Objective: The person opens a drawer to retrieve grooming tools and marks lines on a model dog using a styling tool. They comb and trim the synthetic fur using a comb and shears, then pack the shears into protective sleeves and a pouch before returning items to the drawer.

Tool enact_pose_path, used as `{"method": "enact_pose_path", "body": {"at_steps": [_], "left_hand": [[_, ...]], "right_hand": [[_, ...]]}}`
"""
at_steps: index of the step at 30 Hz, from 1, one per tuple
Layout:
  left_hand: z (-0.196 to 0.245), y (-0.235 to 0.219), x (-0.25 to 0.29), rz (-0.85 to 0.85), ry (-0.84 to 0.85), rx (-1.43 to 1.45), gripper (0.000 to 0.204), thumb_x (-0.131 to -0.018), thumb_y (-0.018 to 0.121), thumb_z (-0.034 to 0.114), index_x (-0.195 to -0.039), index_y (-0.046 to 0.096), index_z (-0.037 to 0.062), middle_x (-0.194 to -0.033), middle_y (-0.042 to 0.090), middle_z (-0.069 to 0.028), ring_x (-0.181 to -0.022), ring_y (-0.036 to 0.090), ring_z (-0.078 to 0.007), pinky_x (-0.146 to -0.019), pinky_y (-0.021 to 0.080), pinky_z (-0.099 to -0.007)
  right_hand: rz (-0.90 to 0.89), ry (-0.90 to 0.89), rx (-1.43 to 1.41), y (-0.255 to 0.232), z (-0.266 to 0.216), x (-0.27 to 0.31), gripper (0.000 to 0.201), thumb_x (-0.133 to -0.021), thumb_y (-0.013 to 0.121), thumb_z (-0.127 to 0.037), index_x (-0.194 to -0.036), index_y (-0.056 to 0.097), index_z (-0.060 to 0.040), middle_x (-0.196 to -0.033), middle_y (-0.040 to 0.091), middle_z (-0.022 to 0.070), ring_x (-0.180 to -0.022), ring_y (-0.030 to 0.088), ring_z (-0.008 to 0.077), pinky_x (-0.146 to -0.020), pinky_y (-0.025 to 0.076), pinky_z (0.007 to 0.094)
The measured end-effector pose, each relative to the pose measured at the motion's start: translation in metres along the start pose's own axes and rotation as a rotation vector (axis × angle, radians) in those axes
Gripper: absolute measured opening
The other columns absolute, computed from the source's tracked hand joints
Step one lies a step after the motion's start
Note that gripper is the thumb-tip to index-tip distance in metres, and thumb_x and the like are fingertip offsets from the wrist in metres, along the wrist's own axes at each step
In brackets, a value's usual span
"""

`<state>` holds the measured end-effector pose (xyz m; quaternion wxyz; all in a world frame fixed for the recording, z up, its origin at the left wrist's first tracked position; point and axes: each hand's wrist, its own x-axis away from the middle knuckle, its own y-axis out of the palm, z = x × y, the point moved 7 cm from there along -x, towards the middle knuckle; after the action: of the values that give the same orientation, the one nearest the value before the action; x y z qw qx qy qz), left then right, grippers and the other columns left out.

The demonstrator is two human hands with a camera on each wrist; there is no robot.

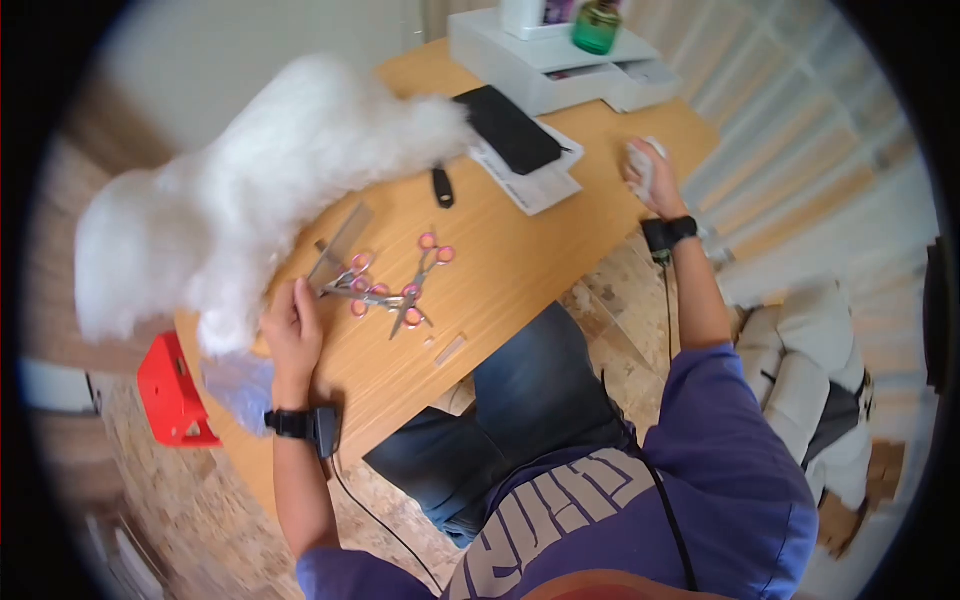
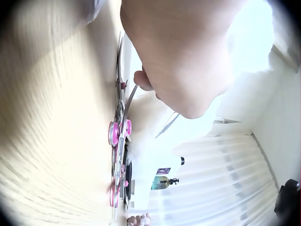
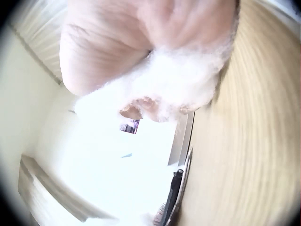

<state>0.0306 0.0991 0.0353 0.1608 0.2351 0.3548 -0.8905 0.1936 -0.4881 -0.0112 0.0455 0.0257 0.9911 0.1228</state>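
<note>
My left hand point(image 1: 293, 335) is at the left of the table beside a fluffy white dog-shaped figure point(image 1: 270, 150). Its fingers hold a metal comb point(image 1: 345, 238), whose thin end sticks out past the hand in the left wrist view. Several pairs of scissors point(image 1: 415, 285) with pink finger rings lie just right of that hand. Over the far right of the table, my right hand point(image 1: 658, 180) grips a wad of white fluff point(image 3: 174, 80), which bulges out between palm and fingertips.
A black-handled brush point(image 1: 443, 187) lies near the figure. Behind it, a black pouch point(image 1: 510, 130) rests on papers point(image 1: 545, 190). A white drawer unit point(image 1: 570, 90) bears a green bottle point(image 1: 597, 28). A clear plastic bag point(image 1: 240, 390) and red stool point(image 1: 175, 395) are at the left.
</note>
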Motion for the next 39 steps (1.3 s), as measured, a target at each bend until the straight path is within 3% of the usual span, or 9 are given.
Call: {"method": "enact_pose_path", "body": {"at_steps": [4,9,11,18,21,24,31,34,39], "left_hand": [[0.008,-0.001,-0.005,0.012,0.046,-0.067,0.024,-0.103,0.061,0.013,-0.086,0.066,-0.0024,-0.060,0.056,-0.0158,-0.049,0.050,-0.0230,-0.049,0.039,-0.0361],[0.003,0.004,-0.008,-0.028,-0.005,-0.041,0.022,-0.101,0.064,0.014,-0.088,0.068,-0.0023,-0.062,0.059,-0.0179,-0.047,0.053,-0.0261,-0.049,0.040,-0.0374],[0.005,0.003,-0.008,-0.048,0.013,-0.042,0.021,-0.101,0.065,0.014,-0.089,0.069,-0.0022,-0.063,0.061,-0.0189,-0.048,0.056,-0.0279,-0.049,0.042,-0.0372],[-0.002,0.007,-0.007,-0.042,-0.001,-0.063,0.020,-0.100,0.066,0.015,-0.093,0.071,-0.0032,-0.069,0.067,-0.0198,-0.055,0.066,-0.0304,-0.053,0.049,-0.0364],[0.002,0.006,-0.008,-0.017,-0.016,-0.040,0.021,-0.101,0.066,0.015,-0.092,0.070,-0.0034,-0.069,0.067,-0.0204,-0.056,0.066,-0.0317,-0.053,0.049,-0.0372],[-0.008,0.007,-0.009,-0.041,-0.122,-0.044,0.022,-0.101,0.065,0.015,-0.091,0.070,-0.0037,-0.070,0.068,-0.0209,-0.057,0.066,-0.0326,-0.053,0.049,-0.0381],[-0.019,-0.007,-0.012,0.130,-0.140,-0.022,0.022,-0.101,0.066,0.017,-0.097,0.071,-0.0039,-0.067,0.063,-0.0231,-0.051,0.060,-0.0308,-0.051,0.045,-0.0393],[-0.032,-0.006,-0.012,0.073,-0.294,-0.045,0.023,-0.102,0.065,0.018,-0.101,0.072,-0.0039,-0.065,0.064,-0.0199,-0.051,0.060,-0.0276,-0.052,0.046,-0.0363],[-0.044,0.003,-0.011,0.071,-0.309,-0.035,0.023,-0.102,0.064,0.017,-0.106,0.072,-0.0043,-0.068,0.068,-0.0179,-0.053,0.062,-0.0259,-0.054,0.048,-0.0344]], "right_hand": [[-0.043,0.008,-0.122,0.010,-0.001,-0.002,0.020,-0.097,0.067,-0.027,-0.089,0.054,-0.0130,-0.066,0.047,-0.0017,-0.049,0.043,0.0108,-0.042,0.033,0.0263],[0.180,0.010,-0.068,0.014,-0.007,0.009,0.020,-0.097,0.067,-0.026,-0.089,0.053,-0.0140,-0.067,0.047,-0.0010,-0.049,0.042,0.0112,-0.043,0.031,0.0273],[0.012,0.010,-0.074,0.014,-0.003,0.000,0.020,-0.097,0.066,-0.025,-0.088,0.051,-0.0146,-0.067,0.046,-0.0011,-0.050,0.041,0.0114,-0.043,0.031,0.0278],[0.167,0.004,-0.029,0.014,-0.005,0.006,0.024,-0.096,0.068,-0.028,-0.087,0.051,-0.0147,-0.067,0.045,-0.0005,-0.050,0.039,0.0123,-0.045,0.032,0.0271],[0.235,-0.013,-0.031,0.009,-0.004,0.010,0.023,-0.096,0.068,-0.028,-0.087,0.052,-0.0141,-0.067,0.045,-0.0002,-0.051,0.040,0.0124,-0.045,0.032,0.0273],[0.077,-0.007,-0.056,-0.001,0.001,0.003,0.019,-0.094,0.072,-0.027,-0.095,0.057,-0.0149,-0.079,0.055,-0.0011,-0.062,0.054,0.0142,-0.052,0.040,0.0277],[0.083,-0.057,-0.012,0.008,-0.004,0.001,0.019,-0.096,0.068,-0.026,-0.091,0.054,-0.0138,-0.074,0.051,-0.0010,-0.055,0.046,0.0116,-0.049,0.034,0.0270],[0.027,-0.068,-0.020,0.006,-0.003,0.001,0.021,-0.097,0.067,-0.027,-0.091,0.054,-0.0114,-0.071,0.049,0.0002,-0.053,0.042,0.0116,-0.049,0.035,0.0272],[0.074,-0.075,-0.011,0.000,0.005,0.004,0.022,-0.096,0.068,-0.027,-0.095,0.055,-0.0095,-0.074,0.052,0.0020,-0.055,0.044,0.0126,-0.051,0.037,0.0278]]}}
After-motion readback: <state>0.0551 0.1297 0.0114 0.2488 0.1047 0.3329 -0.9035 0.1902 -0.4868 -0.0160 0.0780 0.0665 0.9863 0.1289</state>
